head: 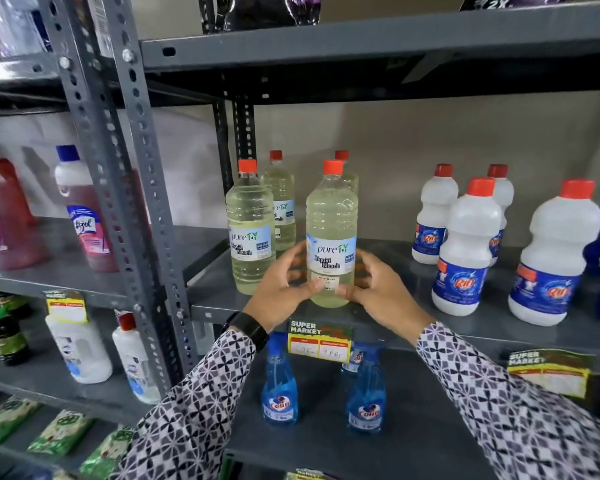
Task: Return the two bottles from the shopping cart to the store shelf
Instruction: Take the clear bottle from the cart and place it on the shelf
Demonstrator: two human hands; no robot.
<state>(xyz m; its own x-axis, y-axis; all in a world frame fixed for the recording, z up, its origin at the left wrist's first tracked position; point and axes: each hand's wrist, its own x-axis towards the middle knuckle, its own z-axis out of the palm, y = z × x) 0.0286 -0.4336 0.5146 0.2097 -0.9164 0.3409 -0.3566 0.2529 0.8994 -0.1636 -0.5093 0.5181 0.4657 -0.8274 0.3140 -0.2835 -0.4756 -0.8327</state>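
Grey slotted-steel shelving fills the view, and at the front edge of the middle shelf [465, 327] a clear ribbed bleach bottle [330, 233] with a red cap stands upright. The left hand [280, 292] and the right hand [373, 289] cup its lower half from either side, thumbs pressed on the label, fingers curled round the plastic. A second bleach bottle [250, 230] stands just beside it toward the left upright. Bare shelf opens rightward before the white opaque bottles [465, 251].
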